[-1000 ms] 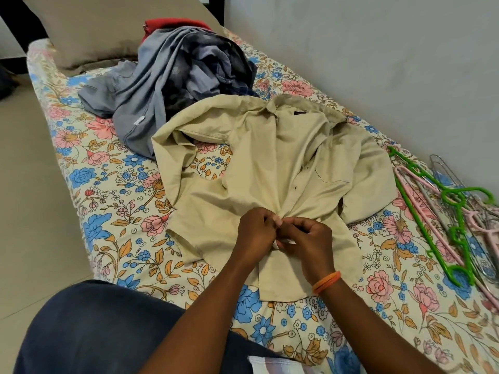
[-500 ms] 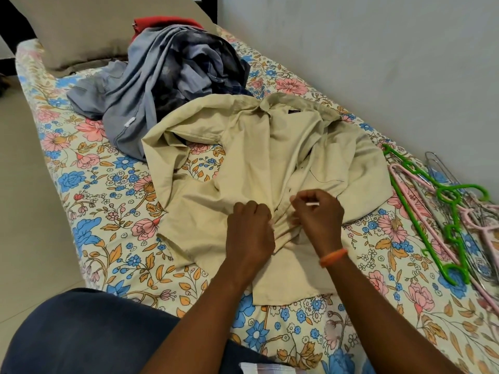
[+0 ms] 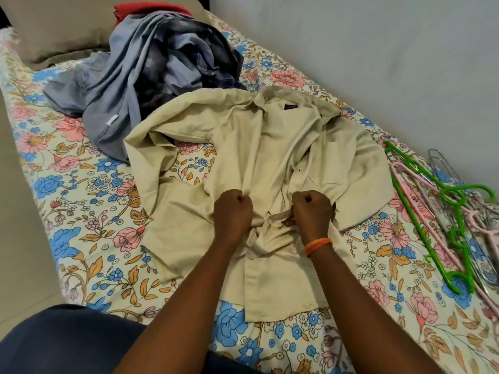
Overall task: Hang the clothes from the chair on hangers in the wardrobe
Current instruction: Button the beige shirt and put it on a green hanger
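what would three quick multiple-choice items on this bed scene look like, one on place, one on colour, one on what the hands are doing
1. Where do the hangers lie?
A. on the bed by the wall
B. on the floor
C. on the pillow

2. What colour is the shirt spread in front of the person?
A. red
B. beige
C. black

3. What are the two hands doing?
A. resting flat and open
B. holding a hanger
C. gripping the shirt's front

Answers:
1. A, the green, pink and wire hangers sit on the flowered sheet next to the wall.
2. B, the spread shirt is beige; the red cloth is at the far end behind the grey-blue pile.
3. C, the left hand and right hand each have fingers curled into the shirt's fabric near its middle.
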Action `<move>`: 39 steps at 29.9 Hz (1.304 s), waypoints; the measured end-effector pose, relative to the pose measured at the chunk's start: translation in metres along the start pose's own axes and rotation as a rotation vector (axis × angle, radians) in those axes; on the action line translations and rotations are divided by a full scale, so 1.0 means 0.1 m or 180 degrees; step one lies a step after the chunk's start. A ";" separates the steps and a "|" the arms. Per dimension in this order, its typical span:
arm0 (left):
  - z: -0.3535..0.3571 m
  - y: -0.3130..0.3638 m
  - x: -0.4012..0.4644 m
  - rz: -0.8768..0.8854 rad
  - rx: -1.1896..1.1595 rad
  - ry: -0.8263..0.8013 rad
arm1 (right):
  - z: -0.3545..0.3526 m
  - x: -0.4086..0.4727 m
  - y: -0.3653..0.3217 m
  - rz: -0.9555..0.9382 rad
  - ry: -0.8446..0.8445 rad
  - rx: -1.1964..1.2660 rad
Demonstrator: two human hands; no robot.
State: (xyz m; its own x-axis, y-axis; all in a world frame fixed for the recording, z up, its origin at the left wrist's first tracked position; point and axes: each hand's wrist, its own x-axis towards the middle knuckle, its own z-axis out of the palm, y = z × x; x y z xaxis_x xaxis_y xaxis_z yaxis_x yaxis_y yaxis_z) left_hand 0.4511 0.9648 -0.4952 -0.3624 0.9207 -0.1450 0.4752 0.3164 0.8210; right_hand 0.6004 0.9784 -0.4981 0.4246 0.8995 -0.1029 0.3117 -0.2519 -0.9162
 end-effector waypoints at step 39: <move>-0.04 -0.12 -0.09 0.0173 -0.1145 -0.0313 | 0.07 -0.12 0.29 0.0150 -0.0159 0.1566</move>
State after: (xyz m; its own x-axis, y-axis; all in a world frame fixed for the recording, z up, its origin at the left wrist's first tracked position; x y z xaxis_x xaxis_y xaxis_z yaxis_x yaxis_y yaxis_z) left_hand 0.4454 0.9515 -0.5015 -0.2573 0.9570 -0.1340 0.1734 0.1821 0.9679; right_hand 0.5982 0.9624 -0.5260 0.3837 0.9102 -0.1559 -0.1501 -0.1052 -0.9831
